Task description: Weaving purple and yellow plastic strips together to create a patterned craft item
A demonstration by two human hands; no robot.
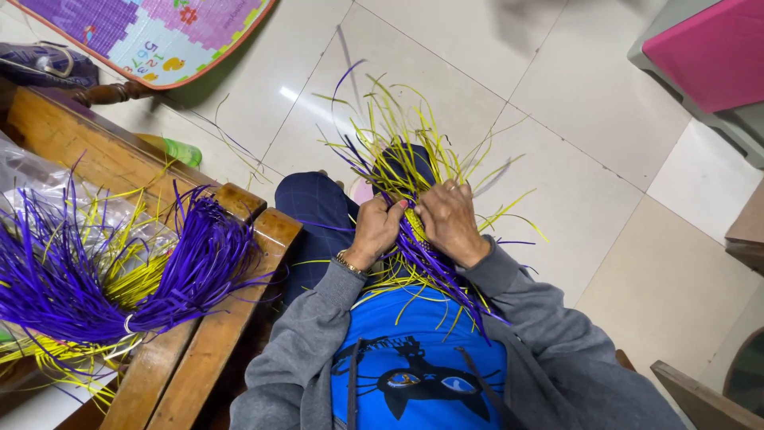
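— What do we see at the fingers?

— We see the left hand (374,231) curled shut around the woven strip work (414,223), its fingers (395,209) pinching yellow and purple strips near the top of the piece. The right hand (450,223) is closed over the same bundle from the other side, a ring on one finger, its knuckles just beside the left thumb. Both hands touch the work and nearly touch each other.

— And where does the piece sit?

— In the person's lap, above the knees in dark trousers (314,215). Loose yellow strips fan upward and outward over the tiled floor (557,143), while purple ends trail down toward the blue shirt (418,358). A bracelet (348,265) circles the left wrist, and grey sleeves (310,318) cover both arms.

— What lies farther out?

— To the left we find a wooden surface (199,350) carrying a big tied bundle of purple strips (119,279) with yellow ones mixed beneath — well apart from the hands. Beyond it a colourful play mat (159,36) rests on the floor, and a pink cushion (708,52) shows at the upper right corner.
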